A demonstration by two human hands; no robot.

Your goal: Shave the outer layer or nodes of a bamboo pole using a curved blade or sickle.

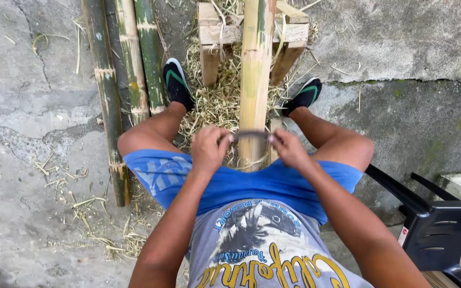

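A dark blade (pixel 251 135) is held crosswise against an upright-running bamboo pole (pixel 254 80), gripped at one end by the closed left hand (pixel 208 149) and at the other by the closed right hand (pixel 289 150). The pole is propped on a wooden stand (pixel 289 40) between the sandalled feet, shavings (pixel 214 101) scattered beneath, further bamboo poles (pixel 129 74) laid alongside on the concrete

Both arms reach straight out in front, pretty much parallel, elbows only a bit bent. Left hand (pixel 207 149) and right hand (pixel 289 150) sit level with each other, both curled into closed fists, knuckles up, just past the knees.
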